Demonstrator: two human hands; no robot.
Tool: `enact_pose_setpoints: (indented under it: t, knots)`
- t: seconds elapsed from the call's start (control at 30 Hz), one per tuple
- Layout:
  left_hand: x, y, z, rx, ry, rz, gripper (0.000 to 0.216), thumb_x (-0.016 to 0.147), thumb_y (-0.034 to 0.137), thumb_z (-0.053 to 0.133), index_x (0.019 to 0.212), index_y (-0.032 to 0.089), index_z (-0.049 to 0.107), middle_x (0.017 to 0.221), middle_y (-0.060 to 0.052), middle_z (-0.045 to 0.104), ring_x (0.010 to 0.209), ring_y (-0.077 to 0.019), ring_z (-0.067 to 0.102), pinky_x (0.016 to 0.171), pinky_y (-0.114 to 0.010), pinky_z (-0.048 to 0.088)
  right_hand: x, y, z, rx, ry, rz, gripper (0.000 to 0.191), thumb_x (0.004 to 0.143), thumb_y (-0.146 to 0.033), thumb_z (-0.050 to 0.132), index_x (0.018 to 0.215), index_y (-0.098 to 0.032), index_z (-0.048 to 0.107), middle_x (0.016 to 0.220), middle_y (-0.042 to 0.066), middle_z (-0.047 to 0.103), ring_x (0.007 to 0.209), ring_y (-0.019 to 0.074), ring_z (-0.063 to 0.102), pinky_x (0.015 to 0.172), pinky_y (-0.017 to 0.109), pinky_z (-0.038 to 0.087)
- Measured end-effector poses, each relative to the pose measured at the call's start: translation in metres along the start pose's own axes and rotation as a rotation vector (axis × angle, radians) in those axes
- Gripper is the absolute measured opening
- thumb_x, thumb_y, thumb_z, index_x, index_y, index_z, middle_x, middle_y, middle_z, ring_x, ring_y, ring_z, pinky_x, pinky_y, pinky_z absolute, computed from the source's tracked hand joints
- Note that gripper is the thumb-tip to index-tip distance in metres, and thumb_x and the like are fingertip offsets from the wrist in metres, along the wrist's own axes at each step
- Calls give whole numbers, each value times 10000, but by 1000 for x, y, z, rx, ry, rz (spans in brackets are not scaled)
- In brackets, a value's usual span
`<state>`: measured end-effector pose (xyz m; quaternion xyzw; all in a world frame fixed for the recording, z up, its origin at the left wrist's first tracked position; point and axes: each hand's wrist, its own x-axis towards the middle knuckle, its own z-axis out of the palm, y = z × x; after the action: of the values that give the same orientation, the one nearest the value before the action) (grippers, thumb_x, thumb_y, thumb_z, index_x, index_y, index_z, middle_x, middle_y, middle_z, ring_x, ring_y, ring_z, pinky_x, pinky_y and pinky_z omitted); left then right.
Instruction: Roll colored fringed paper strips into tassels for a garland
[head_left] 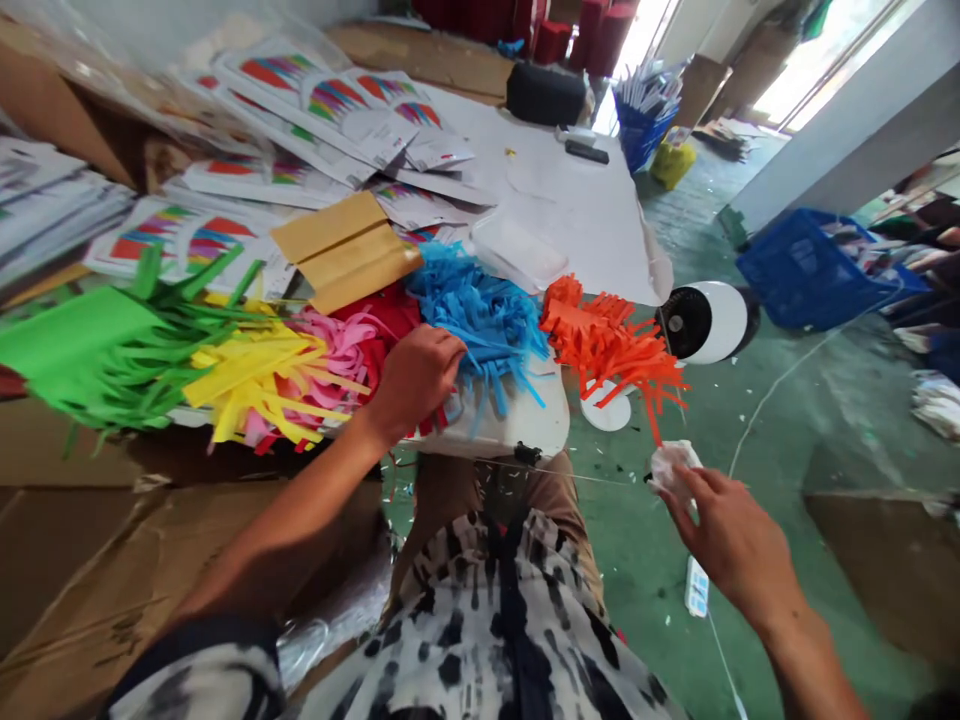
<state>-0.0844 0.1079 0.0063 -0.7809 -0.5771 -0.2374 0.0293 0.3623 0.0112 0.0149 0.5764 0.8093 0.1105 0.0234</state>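
Observation:
My left hand (424, 378) is closed over the table's front edge, between red fringed paper (386, 315) and blue fringed paper (480, 310). What its fingers pinch, if anything, is hidden. Out to the right, off the table, my right hand (731, 530) grips a small crumpled white wad (675, 470), of paper or plastic. A thin line runs from near a black clip (527, 453) at the table edge toward that wad. Orange fringed paper (607, 335) hangs over the table's right corner. Left of my left hand lie pink (341, 345), yellow (262, 370) and green fringes (127, 350).
Printed white packets (337, 110) pile up at the back left, with a folded gold paper (349, 250) before them. A black case (546, 93) sits on the white tabletop (577, 200). A fan (709, 320), blue crate (817, 265) and power strip (697, 587) are on the floor.

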Motion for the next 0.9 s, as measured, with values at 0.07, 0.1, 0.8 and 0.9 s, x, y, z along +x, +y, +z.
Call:
enact_pose_setpoints:
  t: [0.07, 0.1, 0.8, 0.9]
  knots:
    - [2, -1, 1, 77, -11, -38, 271, 1037, 223, 499, 982, 150, 754, 974, -131, 749, 962, -301, 649, 880, -437, 515, -10, 2, 22, 92, 107, 30, 428, 1068, -405, 404, 1180, -195, 760, 1149, 140, 773, 955, 301, 741, 769, 418, 597]
    - [2, -1, 2, 103, -27, -52, 273, 1032, 216, 497, 969, 147, 753, 962, -136, 744, 956, -302, 648, 872, -435, 511, -11, 3, 30, 137, 154, 58, 408, 1063, -397, 408, 1143, -220, 767, 1118, 130, 778, 938, 303, 744, 732, 418, 598]
    - [27, -42, -29, -514, 242, -297, 411, 942, 180, 601, 1343, 166, 692, 1218, -77, 773, 930, -181, 712, 879, -320, 580, 180, -142, -18, 361, 309, -431, 262, 1075, -345, 513, 1133, -248, 749, 1119, 78, 769, 988, 228, 694, 815, 344, 492]
    - [-1, -32, -38, -501, 233, -268, 302, 971, 225, 600, 1233, 198, 747, 1190, -59, 787, 1012, -200, 733, 923, -335, 579, 222, -182, 1, 265, 295, -484, 256, 1067, -281, 521, 1157, -269, 760, 1230, 78, 753, 1046, 256, 656, 855, 383, 454]
